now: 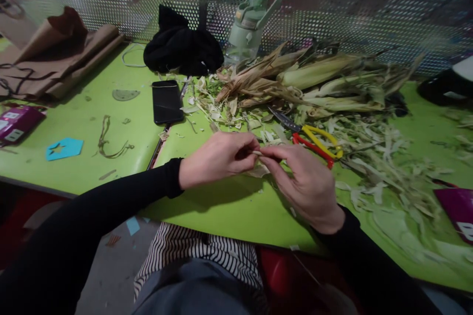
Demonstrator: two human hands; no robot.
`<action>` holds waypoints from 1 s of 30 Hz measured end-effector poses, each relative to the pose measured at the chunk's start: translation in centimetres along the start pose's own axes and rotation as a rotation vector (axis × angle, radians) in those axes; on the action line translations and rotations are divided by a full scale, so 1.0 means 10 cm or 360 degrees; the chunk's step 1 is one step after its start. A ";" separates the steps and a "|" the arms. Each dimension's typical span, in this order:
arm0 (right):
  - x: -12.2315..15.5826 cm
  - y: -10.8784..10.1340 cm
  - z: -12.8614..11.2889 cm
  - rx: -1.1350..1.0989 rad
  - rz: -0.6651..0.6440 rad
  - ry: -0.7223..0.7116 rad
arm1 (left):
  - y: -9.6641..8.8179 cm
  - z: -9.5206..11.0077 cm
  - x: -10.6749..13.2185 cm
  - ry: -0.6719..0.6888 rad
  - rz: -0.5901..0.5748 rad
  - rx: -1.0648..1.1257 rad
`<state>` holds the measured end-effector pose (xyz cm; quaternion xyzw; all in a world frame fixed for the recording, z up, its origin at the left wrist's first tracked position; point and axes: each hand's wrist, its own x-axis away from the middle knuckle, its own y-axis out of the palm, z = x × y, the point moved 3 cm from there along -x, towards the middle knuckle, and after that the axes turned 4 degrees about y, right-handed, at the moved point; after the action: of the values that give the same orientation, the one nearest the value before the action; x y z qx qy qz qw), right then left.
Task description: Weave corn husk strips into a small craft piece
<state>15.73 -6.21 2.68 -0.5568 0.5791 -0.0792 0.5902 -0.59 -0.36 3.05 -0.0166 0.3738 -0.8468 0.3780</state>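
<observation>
My left hand (218,158) and my right hand (305,182) meet over the green table, fingertips nearly touching. Both pinch a thin pale strip of corn husk (257,153), mostly hidden by the fingers. A wider piece of husk (258,171) shows just below the fingertips. To the right of my hands lie scissors (314,141) with one yellow and one red handle, their dark blades pointing up and left. Behind them spreads a pile of corn husks (318,76), some green, some dry and brown.
Husk scraps (391,162) litter the right side of the green table (207,211). A phone (167,102), a black cloth bundle (183,49) and a green bottle (246,27) stand or lie behind. Brown paper (74,59) lies far left, before a perforated metal screen (332,0).
</observation>
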 end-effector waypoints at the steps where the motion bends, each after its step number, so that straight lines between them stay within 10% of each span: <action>1: 0.01 0.00 -0.01 0.0027 0.0019 -0.0030 | 0.00 0.00 0.00 -0.0009 -0.0013 0.0000; 11: 0.05 0.06 -0.07 0.0158 0.0067 -0.0217 | 0.01 0.00 -0.01 -0.0047 -0.0115 -0.0057; 20: 0.02 0.04 -0.04 -0.0046 -0.0452 -0.0314 | 0.01 -0.13 0.00 -0.0532 -0.0694 0.0683; 30: 0.03 0.03 0.04 -0.0222 -0.0326 -0.0099 | 0.00 -0.11 0.00 -0.0641 -0.0572 0.0956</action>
<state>15.98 -6.14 2.16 -0.6548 0.5047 -0.0812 0.5567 -0.90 0.33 2.29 -0.1361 0.0194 -0.9508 0.2777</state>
